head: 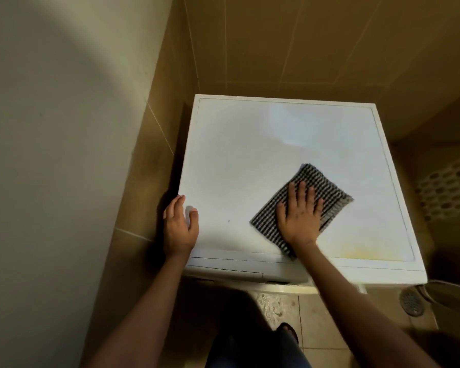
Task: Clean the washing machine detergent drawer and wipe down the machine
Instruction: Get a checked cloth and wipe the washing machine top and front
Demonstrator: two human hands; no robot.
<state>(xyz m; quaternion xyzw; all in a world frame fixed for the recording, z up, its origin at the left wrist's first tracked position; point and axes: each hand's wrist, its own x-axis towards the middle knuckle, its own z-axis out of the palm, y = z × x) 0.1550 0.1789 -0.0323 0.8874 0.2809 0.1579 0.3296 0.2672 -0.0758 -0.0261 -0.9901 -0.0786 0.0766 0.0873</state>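
Right hand (300,216): fingers spread apart, pressing flat on cloth (327,193).
Left hand (179,225): gripping machine (250,144) near-left edge.

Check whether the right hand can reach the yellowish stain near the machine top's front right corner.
Probably yes. The right hand lies flat on the checked cloth, and the yellowish stain sits just to its right on the machine top, with bare surface between. The left hand holds the left edge.
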